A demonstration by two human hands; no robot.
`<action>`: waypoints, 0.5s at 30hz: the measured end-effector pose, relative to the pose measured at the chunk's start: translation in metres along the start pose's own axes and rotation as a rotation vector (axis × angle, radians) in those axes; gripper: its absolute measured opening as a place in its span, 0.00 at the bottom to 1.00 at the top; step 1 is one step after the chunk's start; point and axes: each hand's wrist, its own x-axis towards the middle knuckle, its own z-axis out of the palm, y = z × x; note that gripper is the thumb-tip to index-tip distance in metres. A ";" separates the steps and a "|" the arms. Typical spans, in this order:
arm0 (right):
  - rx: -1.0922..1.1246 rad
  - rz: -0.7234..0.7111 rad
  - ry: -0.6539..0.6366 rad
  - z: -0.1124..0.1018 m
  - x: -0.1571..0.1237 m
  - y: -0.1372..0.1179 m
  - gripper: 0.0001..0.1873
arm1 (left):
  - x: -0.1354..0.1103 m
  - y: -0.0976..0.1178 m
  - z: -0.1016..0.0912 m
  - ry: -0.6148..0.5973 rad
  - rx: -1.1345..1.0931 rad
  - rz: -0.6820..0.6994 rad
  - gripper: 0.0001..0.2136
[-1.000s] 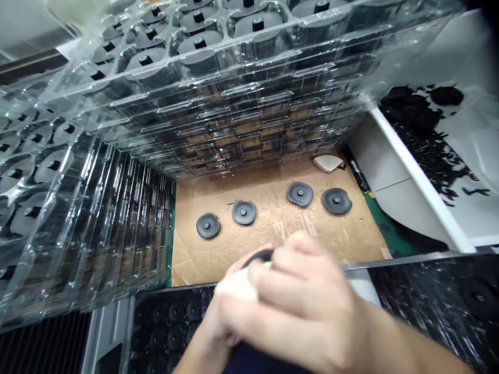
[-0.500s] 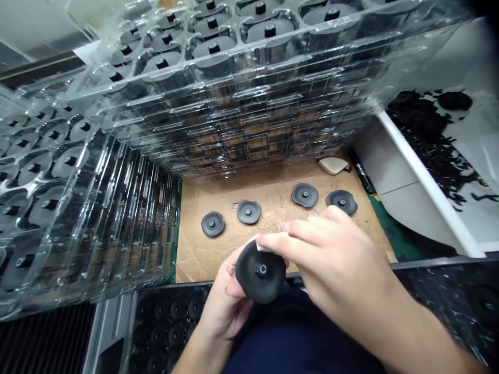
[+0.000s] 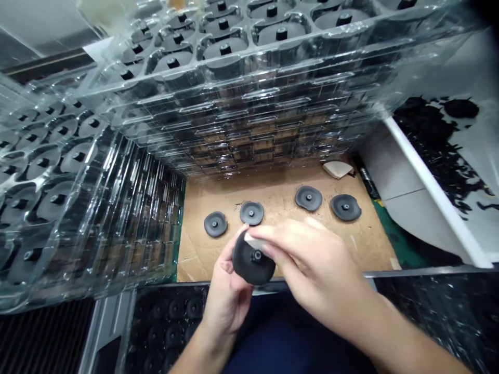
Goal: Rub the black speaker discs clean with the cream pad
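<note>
My left hand [image 3: 228, 296] grips a black round rubber disc [image 3: 251, 262] with a small centre hub, held up over the near edge of a cardboard sheet [image 3: 280, 228]. My right hand [image 3: 315, 270] is closed at the disc's upper rim, fingers pinching something pale that I cannot make out. Several more black discs lie on the cardboard beyond, among them one [image 3: 215, 224] at the left and one [image 3: 345, 207] at the right.
Tall stacks of clear plastic trays [image 3: 241, 93] filled with black discs stand behind and to the left [image 3: 58, 208]. A black tray of discs [image 3: 171, 322] lies below my hands. A white bin with black scraps [image 3: 448, 150] stands at the right.
The disc came into view, its hub side facing me, as my hands rose from the lower middle and moved slightly forward and left. The camera view drifted a little.
</note>
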 end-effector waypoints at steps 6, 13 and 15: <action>0.711 0.483 -0.325 -0.007 -0.039 0.029 0.08 | -0.004 0.005 0.003 -0.085 -0.129 0.050 0.19; 0.431 0.579 0.062 -0.004 -0.048 0.038 0.11 | -0.002 0.005 0.005 -0.080 -0.146 -0.006 0.22; 0.230 0.409 0.156 -0.006 -0.037 0.021 0.10 | -0.004 0.004 0.008 -0.047 -0.120 -0.020 0.26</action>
